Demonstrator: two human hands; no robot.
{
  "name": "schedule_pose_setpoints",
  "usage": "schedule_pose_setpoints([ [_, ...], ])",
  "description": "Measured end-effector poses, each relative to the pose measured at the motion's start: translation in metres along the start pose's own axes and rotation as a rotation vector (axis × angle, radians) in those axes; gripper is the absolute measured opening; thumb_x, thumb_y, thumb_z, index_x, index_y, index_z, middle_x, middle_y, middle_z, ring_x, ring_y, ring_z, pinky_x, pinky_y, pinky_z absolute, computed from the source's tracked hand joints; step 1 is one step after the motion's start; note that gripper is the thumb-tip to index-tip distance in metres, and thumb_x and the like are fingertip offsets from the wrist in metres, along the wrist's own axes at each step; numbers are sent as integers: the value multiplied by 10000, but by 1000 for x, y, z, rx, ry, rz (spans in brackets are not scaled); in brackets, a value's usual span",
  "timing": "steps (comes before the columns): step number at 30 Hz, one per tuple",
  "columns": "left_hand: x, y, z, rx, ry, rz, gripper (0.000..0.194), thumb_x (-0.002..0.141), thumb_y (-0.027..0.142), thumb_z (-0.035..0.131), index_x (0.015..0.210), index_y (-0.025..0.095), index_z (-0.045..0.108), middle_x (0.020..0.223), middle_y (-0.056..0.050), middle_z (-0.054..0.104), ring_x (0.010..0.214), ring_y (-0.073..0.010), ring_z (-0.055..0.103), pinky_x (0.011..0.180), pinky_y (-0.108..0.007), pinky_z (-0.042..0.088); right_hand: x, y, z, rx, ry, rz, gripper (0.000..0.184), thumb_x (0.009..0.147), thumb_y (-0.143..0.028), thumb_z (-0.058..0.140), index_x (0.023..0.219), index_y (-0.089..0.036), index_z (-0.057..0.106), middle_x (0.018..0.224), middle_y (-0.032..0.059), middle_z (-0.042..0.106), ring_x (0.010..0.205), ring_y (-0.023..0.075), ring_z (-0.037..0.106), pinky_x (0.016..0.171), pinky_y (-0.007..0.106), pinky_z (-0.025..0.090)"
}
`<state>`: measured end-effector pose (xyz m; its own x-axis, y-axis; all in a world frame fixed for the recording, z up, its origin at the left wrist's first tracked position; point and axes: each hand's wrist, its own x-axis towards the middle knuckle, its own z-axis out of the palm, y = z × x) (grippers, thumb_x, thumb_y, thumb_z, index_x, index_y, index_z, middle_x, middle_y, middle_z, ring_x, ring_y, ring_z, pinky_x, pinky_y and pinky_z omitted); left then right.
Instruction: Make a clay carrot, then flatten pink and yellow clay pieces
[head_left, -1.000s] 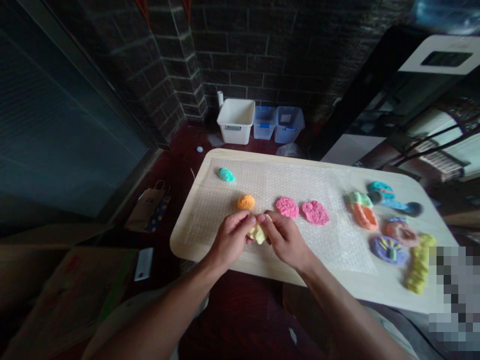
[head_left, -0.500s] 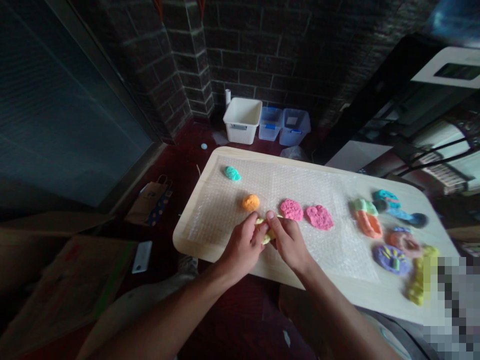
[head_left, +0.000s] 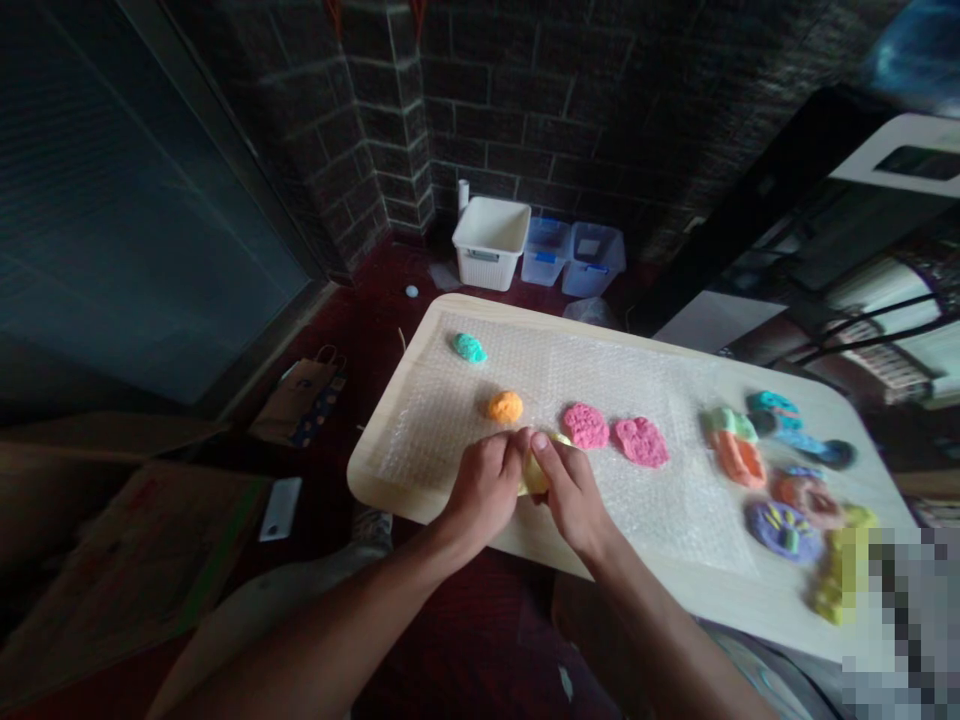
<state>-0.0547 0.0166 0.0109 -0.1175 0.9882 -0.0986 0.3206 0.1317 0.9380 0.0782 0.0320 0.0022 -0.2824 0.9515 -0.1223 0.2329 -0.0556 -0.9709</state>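
Between my two hands is a lump of pale yellow modelling clay [head_left: 535, 474], partly covered by my fingers. My left hand [head_left: 487, 482] grips it from the left side, and my right hand [head_left: 574, 492] presses it from the right with the thumb on top. Just beyond them lies an orange clay lump [head_left: 505, 407]. Two flattened pink clay pieces, a nearer one [head_left: 586, 425] and a farther one [head_left: 641, 442], rest to the right. A turquoise clay lump [head_left: 469, 348] sits near the far left corner. All of these lie on bubble wrap [head_left: 600, 372].
The bubble wrap covers much of a pale wooden table [head_left: 795, 590]. Several shaped clay pieces stand at its right, including a purple disc [head_left: 784, 530] and an orange-and-green piece [head_left: 741, 460]. Behind are a white bin [head_left: 491, 240] and clear boxes [head_left: 592, 260]; a paper bag [head_left: 296, 400] is left.
My hands have shifted their hold on the yellow clay, with the fingers of the left hand closing more upright against it. The pieces on the table keep their places; the view moved slightly.
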Motion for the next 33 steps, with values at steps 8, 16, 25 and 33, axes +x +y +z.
schedule_pose_setpoints([
  [8,-7,-3,11,-341,-79,-267,679,1007,743,288,669,220,561,511,-19,557,425,-156,539,411,-257,386,0,-6,1,-45,-4,-74,580,1046,-656,482,687,-207,560,511,-9,532,431,118,468,431,245,342],
  [16,-11,-6,21,-458,-31,-295,618,948,792,475,735,218,553,414,67,442,288,-107,432,305,-197,299,-1,-4,5,-328,336,-157,583,1070,-598,425,654,-207,546,485,-6,496,409,112,434,443,269,273],
  [25,-6,-1,8,-183,-120,-99,576,988,652,535,610,218,529,418,19,501,364,-156,591,368,-217,393,-1,-6,5,301,8,218,629,947,-804,511,706,-223,535,462,-50,484,324,111,427,292,218,328],
  [33,-9,-12,19,-419,-130,-187,629,986,767,441,749,205,594,430,29,529,317,-140,524,325,-217,386,-2,-6,10,-22,215,-35,553,1034,-668,502,732,-211,573,453,-27,533,316,111,506,299,193,311],
])
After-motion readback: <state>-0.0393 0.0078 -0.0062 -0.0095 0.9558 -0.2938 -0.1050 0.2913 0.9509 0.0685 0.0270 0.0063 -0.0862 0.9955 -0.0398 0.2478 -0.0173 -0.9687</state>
